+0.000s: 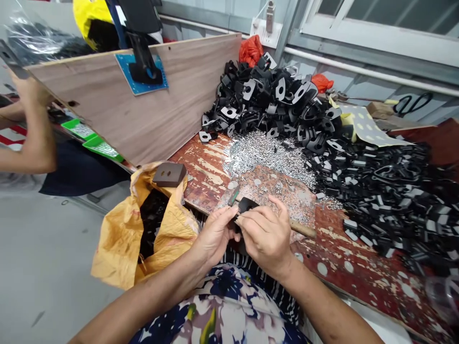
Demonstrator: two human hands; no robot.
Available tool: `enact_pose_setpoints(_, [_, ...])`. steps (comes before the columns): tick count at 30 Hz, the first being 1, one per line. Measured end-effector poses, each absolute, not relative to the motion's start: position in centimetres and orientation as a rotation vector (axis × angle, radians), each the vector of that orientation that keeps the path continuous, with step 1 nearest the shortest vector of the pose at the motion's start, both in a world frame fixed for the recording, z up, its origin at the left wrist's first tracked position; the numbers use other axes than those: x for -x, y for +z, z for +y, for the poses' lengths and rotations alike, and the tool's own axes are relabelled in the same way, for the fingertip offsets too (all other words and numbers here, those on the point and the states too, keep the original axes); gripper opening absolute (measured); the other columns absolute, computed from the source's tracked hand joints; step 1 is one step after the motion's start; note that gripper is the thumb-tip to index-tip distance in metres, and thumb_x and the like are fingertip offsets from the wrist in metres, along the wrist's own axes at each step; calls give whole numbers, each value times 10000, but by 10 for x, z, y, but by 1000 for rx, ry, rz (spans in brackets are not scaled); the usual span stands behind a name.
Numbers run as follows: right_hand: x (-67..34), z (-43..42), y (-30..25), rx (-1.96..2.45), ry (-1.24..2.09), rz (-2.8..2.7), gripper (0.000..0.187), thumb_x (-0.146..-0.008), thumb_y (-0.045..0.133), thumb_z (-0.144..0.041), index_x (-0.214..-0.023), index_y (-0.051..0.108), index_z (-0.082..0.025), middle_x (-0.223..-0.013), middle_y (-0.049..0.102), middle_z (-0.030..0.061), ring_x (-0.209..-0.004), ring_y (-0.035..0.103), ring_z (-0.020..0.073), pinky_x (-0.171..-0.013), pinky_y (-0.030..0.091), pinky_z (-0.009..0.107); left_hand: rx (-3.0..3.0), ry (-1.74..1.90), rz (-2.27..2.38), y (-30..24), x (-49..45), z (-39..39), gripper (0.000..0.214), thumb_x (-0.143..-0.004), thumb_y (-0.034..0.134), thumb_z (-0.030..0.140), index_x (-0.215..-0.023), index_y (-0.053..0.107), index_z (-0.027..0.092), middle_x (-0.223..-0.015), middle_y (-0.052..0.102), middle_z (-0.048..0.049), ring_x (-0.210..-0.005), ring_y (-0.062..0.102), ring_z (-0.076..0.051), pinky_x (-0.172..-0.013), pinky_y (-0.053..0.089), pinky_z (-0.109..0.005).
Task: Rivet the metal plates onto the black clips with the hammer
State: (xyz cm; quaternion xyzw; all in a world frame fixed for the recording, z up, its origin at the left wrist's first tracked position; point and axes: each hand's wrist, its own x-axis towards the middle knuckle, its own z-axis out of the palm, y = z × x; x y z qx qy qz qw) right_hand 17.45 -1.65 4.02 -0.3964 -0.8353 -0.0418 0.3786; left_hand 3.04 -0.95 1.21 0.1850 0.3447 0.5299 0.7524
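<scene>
A small black plastic part (247, 204) is held between my two hands at the front edge of the worktable. My left hand (214, 235) pinches it from the left, thumb on top. From the right, the fingertips of my right hand (266, 234) close on the same part; whether they also hold a small pin is hidden. Just behind my hands a hammer lies on a worn slab (272, 184), its green-marked head (233, 195) to the left and its wooden handle (303, 229) to the right.
Silvery pins (268, 153) lie heaped behind the slab. Beyond rise black plastic parts (265, 95), with smaller black pieces (398, 191) at right. A yellow sack (114, 239) hangs at left by a wooden partition (190, 71); another person's arm (32, 129) is beyond.
</scene>
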Motion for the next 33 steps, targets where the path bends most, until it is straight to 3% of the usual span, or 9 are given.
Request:
enact_pose_setpoints(4, [-176, -17, 34, 1001, -38, -2117, 144, -951, 583, -131, -910, 666, -241, -857, 761, -51, -805, 658, 144, -1145, 307, 485, -441, 1113, 788, 14, -25, -16, 312, -750, 877, 371, -747, 664, 143, -683, 578, 20, -555, 519, -89, -429, 495, -176])
enact_pose_setpoints(8, [-176, -25, 33, 1006, -15, -1976, 138, -929, 621, -115, -875, 623, -242, -813, 745, -53, -766, 650, 141, -1076, 345, 467, -428, 1073, 690, 13, -8, -30, 289, -794, 838, 389, -883, 685, 160, -842, 628, -10, -677, 578, -112, -555, 563, -209])
enact_pose_setpoints(12, [-174, -34, 30, 1043, 95, -2108, 147, -924, 607, -103, -875, 615, -242, -819, 740, -40, -768, 633, 154, -1030, 352, 451, -686, 1099, 889, 6, 11, -48, 383, -733, 874, 276, -1025, 633, 221, -895, 641, 10, -697, 598, -118, -588, 522, -198])
enact_pose_setpoints(15, [-191, -26, 23, 1142, 224, -2309, 160, -954, 567, -112, -1027, 655, -225, -942, 738, 21, -877, 634, 196, -941, 406, 405, -1022, 1044, 1162, 6, 31, -55, 380, -845, 775, 297, -1187, 619, 240, -903, 656, -12, -735, 613, -146, -599, 478, -204])
enact_pose_setpoints(17, [-214, -15, 18, 1372, 85, -2388, 192, -960, 578, -149, -1130, 659, -185, -1018, 706, 97, -940, 611, 251, -845, 428, 394, -1144, 960, 1288, 10, 45, -52, 326, -939, 646, 393, -1214, 640, 219, -805, 625, -2, -594, 537, -130, -520, 411, -220])
enact_pose_setpoints(20, [-247, 1, 11, 1705, -246, -2465, 124, -948, 635, -262, -994, 672, -153, -975, 649, 146, -923, 580, 303, -768, 421, 397, -1166, 944, 1397, 12, 56, -39, 350, -969, 549, 493, -1117, 676, 201, -655, 524, 36, -490, 410, -124, -471, 325, -245])
enact_pose_setpoints(24, [-259, 0, 3, 1757, -260, -2575, 148, -962, 613, -318, -909, 617, -180, -893, 654, 105, -815, 610, 265, -667, 406, 344, -1161, 1048, 1406, -8, 44, -16, 313, -956, 545, 496, -990, 664, 208, -657, 513, 41, -582, 460, -149, -552, 353, -245])
enact_pose_setpoints(28, [-257, -22, 9, 1816, 30, -2448, 198, -999, 536, -319, -1132, 620, -198, -640, 638, -3, -532, 581, 215, -502, 339, 313, -1316, 1078, 1415, -35, 29, 1, 334, -965, 510, 451, -763, 601, 202, -637, 492, 35, -613, 474, -155, -599, 347, -264])
enact_pose_setpoints(33, [-254, -43, 29, 1418, 66, -2181, 522, -1022, 503, -220, -1531, 456, -324, -1041, 752, 48, -823, 720, 210, -664, 507, 313, -1334, 1107, 1473, -48, 30, 6, 387, -981, 477, 445, -667, 476, 219, -608, 439, 37, -597, 453, -152, -600, 335, -272])
